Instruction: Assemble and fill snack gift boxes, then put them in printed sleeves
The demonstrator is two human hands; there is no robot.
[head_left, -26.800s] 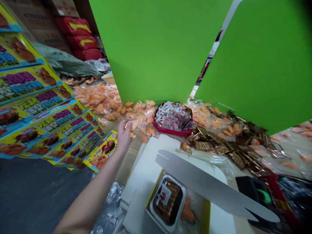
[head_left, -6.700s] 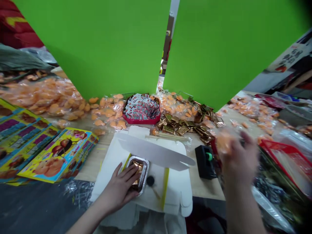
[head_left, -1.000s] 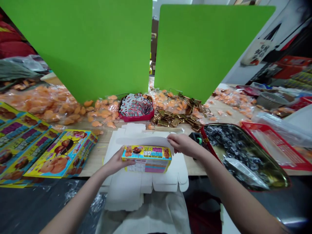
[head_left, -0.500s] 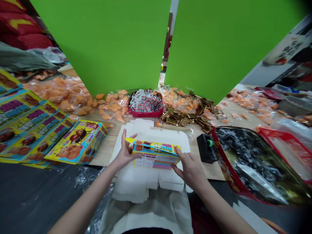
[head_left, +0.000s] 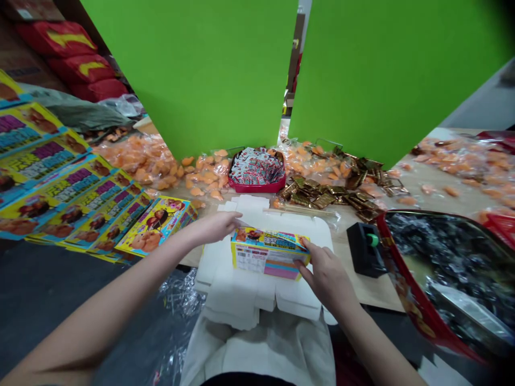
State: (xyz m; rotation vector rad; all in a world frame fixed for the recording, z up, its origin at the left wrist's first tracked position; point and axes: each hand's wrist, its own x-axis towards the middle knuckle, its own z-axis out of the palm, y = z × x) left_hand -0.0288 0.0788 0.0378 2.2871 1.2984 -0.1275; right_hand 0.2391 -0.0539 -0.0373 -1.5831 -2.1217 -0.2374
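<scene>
A small printed cardboard box (head_left: 269, 257), yellow, blue and pink, stands upright over a pile of flattened white cartons (head_left: 225, 295) on the table. My right hand (head_left: 328, 276) grips the box's right end, thumb on the near side and fingers over the top edge. At the box's upper left corner, my left hand (head_left: 219, 226) has its fingers drawn together on the edge of the lid flap; exactly what they pinch is hard to make out. Left of it leans a finished-looking box (head_left: 155, 225) of the same print.
Rows of matching boxes (head_left: 76, 214) line the left. Behind the cartons are a red tray of sachets (head_left: 257, 179), gold packets (head_left: 322, 195) and wrapped orange pieces (head_left: 148, 166). A tape dispenser (head_left: 364, 249) and a red-rimmed tin (head_left: 418, 311) with dark packets and a scoop stand right. Green panels (head_left: 201, 69) rise behind.
My left hand has gone from open beside the box's left end to fingers together over its upper left corner. The yellow flap there no longer sticks out. The view has turned leftward.
</scene>
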